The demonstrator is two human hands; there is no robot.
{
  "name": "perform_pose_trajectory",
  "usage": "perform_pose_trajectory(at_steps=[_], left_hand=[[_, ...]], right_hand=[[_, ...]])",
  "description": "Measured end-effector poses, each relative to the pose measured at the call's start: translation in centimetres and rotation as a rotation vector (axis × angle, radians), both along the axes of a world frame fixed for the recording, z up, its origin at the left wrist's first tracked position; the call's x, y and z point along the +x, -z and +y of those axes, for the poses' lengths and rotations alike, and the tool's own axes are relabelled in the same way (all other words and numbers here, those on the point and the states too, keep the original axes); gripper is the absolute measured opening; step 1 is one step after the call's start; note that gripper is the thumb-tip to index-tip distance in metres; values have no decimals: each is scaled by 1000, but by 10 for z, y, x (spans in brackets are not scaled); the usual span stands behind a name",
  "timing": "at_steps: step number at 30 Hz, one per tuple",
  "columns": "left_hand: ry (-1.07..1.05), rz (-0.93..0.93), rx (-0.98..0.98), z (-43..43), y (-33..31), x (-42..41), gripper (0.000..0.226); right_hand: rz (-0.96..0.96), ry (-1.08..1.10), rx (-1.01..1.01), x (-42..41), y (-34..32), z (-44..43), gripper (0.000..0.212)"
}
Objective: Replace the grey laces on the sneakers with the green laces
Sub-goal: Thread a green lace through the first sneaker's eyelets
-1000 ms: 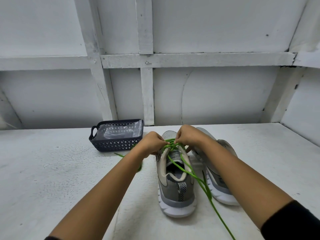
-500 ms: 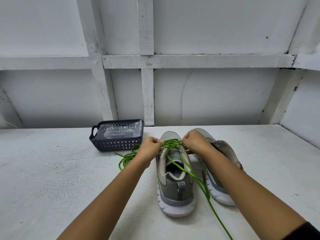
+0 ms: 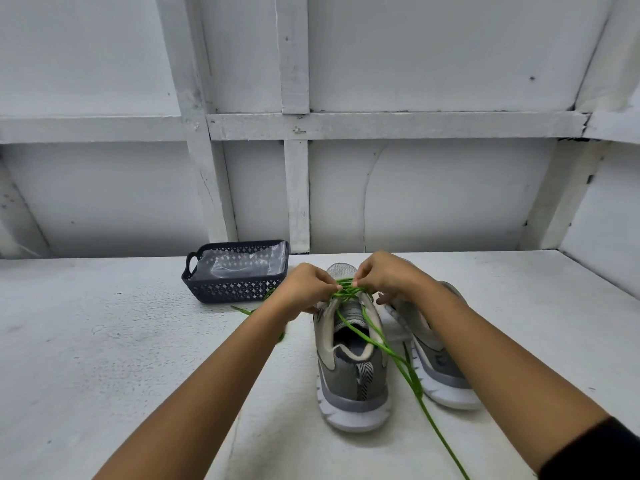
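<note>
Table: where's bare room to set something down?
Two patches of table: left, in front of the basket and outside the left forearm; right, between the right sneaker and the side wall. Crowded centre: left hand and right hand pinch the green lace over the middle sneaker, lace trailing to the near edge.

Cool, even light falls from overhead, and my sneakers [image 3: 353, 403] cast only faint, soft shadows toward 6 o'clock. The wall [image 3: 433, 202] dims near its base, and the beams [image 3: 381, 124] bow outward at 3 and 9 o'clock (wide lens); the centre is sharp.
</note>
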State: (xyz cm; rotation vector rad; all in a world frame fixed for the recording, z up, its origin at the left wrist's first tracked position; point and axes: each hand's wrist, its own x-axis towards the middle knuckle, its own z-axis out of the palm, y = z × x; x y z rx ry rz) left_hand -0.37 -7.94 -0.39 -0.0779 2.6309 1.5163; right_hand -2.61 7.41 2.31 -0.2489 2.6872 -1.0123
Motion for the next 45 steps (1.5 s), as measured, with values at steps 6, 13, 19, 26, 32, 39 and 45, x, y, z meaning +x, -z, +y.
perform_pose_trajectory(at_steps=[6, 13, 19, 26, 32, 39, 45], left_hand=[[-75, 31, -19, 9, 9, 4, 27], [-341, 87, 269, 17, 33, 13, 37], [-277, 144, 369, 11, 27, 21, 3], [-15, 137, -27, 5, 4, 20, 16], [0, 60, 21, 6, -4, 17, 20], [-226, 79, 82, 9, 24, 13, 24], [-363, 100, 275, 14, 43, 21, 28]], right_hand=[[70, 68, 5, 0, 17, -6, 25], [235, 310, -133, 12, 47, -2, 27], [281, 277, -224, 14, 43, 3, 14], [50, 86, -150, 16, 12, 0, 25], [80, 100, -65, 14, 6, -3, 19], [204, 224, -75, 15, 30, 0, 31], [259, 336, -297, 23, 48, 6, 34]])
